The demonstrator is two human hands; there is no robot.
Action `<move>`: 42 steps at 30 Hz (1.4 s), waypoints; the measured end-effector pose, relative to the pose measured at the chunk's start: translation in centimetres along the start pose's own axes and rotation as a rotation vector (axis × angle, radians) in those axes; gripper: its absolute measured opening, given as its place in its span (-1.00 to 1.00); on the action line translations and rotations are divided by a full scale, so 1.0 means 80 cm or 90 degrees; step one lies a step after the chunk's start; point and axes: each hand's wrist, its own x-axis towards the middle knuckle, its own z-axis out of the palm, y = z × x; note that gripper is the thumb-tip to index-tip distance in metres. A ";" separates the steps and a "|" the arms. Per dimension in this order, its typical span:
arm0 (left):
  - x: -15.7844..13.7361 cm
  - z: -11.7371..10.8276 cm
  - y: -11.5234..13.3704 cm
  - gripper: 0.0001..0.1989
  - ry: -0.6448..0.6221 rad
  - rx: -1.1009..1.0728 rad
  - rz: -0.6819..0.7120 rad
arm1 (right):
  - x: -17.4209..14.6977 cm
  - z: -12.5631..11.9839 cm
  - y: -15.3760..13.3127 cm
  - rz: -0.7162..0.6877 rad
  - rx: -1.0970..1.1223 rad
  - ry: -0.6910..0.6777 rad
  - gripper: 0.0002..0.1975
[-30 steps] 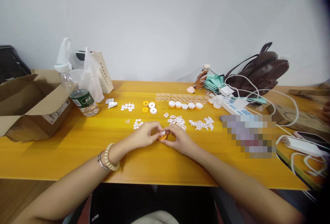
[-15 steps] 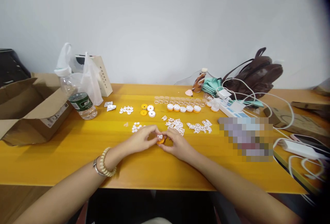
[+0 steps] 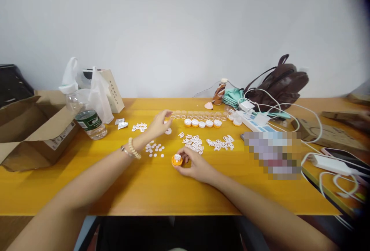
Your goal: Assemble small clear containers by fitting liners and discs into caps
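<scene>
My right hand (image 3: 196, 163) grips a small round orange base (image 3: 177, 162) by its right side, low over the near middle of the table. A small white part (image 3: 177, 157) stands in the middle of that base. My left hand (image 3: 160, 123) reaches forward with its fingers apart, at the left end of a row of clear cups (image 3: 199, 115). Under it a white disc (image 3: 168, 131) shows in part; the other discs there are mostly hidden. White patterned pieces (image 3: 194, 143) lie in a pile beyond my right hand, and small white round caps (image 3: 156, 149) lie to its left.
Several white-and-orange round containers (image 3: 201, 124) stand before the cups. More white pieces (image 3: 221, 143) lie right of the pile. A cardboard box (image 3: 34, 135) and a water bottle (image 3: 91, 123) stand left. A power strip (image 3: 254, 122), cables and a brown backpack (image 3: 277, 83) crowd the right.
My left hand has let go of the orange base and moved forward to the discs and cups. My right hand still holds the base, now tipped so its top shows.
</scene>
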 end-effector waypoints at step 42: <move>-0.125 -0.008 0.029 -0.75 -0.123 -0.394 -0.020 | 0.012 0.001 0.003 0.184 0.331 -0.028 -0.65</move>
